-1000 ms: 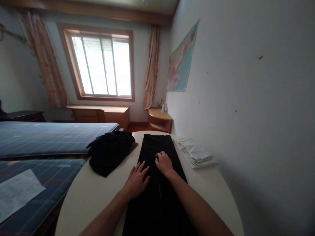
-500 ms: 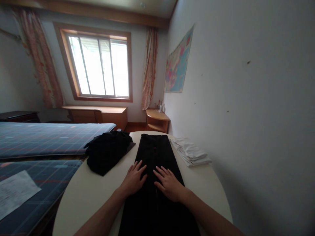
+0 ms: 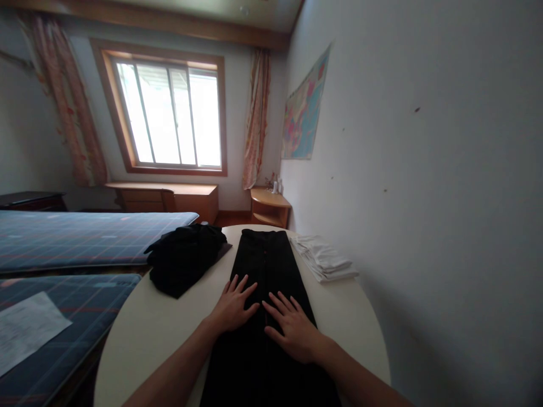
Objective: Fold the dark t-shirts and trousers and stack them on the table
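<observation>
Black trousers (image 3: 271, 260) lie stretched lengthwise over a round cream table (image 3: 144, 333), waistband at the far edge and legs running toward me past the bottom of the view. My left hand (image 3: 234, 305) rests flat on their left side, fingers spread. On the right leg lies my right hand (image 3: 292, 328), palm down, its fingers apart too. Neither hand grips the cloth. A crumpled heap of black clothing (image 3: 184, 257) is on the table to the left, and a folded white garment (image 3: 324, 257) lies to the right.
Two plaid mattresses (image 3: 85, 237) stand left of the table, with a sheet of paper (image 3: 31, 328) on the nearer one. A white wall (image 3: 445, 226) runs close along the right. A wooden desk (image 3: 195, 198) and a corner shelf (image 3: 271, 198) stand under and beside the window.
My right hand has shifted slightly down along the trousers. My left hand has edged a little to the right, fingers spread wider. The view has turned slightly.
</observation>
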The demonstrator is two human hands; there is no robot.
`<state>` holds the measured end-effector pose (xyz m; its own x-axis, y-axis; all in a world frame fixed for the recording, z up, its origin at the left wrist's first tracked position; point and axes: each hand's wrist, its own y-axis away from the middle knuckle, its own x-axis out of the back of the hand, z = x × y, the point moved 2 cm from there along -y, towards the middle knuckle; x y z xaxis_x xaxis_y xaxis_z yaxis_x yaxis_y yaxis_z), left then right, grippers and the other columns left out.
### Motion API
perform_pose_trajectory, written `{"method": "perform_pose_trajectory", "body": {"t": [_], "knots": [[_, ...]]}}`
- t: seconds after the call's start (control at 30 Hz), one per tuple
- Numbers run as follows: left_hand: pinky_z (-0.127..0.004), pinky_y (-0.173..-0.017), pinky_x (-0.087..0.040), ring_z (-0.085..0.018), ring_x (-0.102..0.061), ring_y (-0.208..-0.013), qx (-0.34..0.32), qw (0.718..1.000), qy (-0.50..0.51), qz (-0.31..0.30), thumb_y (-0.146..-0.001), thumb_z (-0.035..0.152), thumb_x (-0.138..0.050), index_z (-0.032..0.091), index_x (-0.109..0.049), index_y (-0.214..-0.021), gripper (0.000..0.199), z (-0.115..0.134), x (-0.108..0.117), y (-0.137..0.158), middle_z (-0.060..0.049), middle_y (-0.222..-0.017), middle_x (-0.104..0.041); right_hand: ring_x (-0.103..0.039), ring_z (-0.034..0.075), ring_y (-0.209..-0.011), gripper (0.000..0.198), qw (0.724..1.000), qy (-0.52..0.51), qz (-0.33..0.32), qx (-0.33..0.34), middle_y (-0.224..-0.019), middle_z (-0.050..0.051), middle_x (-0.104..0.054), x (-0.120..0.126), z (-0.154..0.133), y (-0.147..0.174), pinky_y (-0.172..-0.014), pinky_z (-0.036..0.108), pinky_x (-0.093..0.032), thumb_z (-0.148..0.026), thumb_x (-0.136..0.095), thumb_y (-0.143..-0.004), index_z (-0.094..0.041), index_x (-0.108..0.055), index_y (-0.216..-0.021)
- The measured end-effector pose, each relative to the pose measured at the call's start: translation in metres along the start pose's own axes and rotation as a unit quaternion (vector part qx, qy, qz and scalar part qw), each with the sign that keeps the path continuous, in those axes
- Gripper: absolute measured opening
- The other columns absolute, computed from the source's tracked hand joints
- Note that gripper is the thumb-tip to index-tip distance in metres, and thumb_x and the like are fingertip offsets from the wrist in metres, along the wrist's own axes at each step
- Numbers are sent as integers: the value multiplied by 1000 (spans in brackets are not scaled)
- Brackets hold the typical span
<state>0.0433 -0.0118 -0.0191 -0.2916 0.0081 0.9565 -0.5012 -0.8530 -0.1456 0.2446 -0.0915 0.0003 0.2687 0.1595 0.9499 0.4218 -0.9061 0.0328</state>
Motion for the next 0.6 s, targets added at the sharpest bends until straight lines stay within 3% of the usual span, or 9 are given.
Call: {"method": "perform_pose_trajectory", "body": {"t": [0.23,0.6], "knots": [[-56,-116,-19,-40,-14,-147,-1,1000,-4,-6,-91,64,-43,33,-38,-149,66,-7,-6,-15,-8,-160,-26,-8,27,-150,66,1000,3,-11,-4,-163,2,-14,2,9,-13,-120,53,-5,-64,-33,-95,-34,-25,-153],[-55,-116,-17,-39,-16,-147,15,1000,-2,-14,-89,65,-45,30,-39,-149,69,-24,-5,-66,-8,-160,-26,-8,26,-150,67,1000,10,-9,-4,-163,2,-16,15,37,-55,-119,52,-5,-64,-35,-94,-33,-26,-153]]}}
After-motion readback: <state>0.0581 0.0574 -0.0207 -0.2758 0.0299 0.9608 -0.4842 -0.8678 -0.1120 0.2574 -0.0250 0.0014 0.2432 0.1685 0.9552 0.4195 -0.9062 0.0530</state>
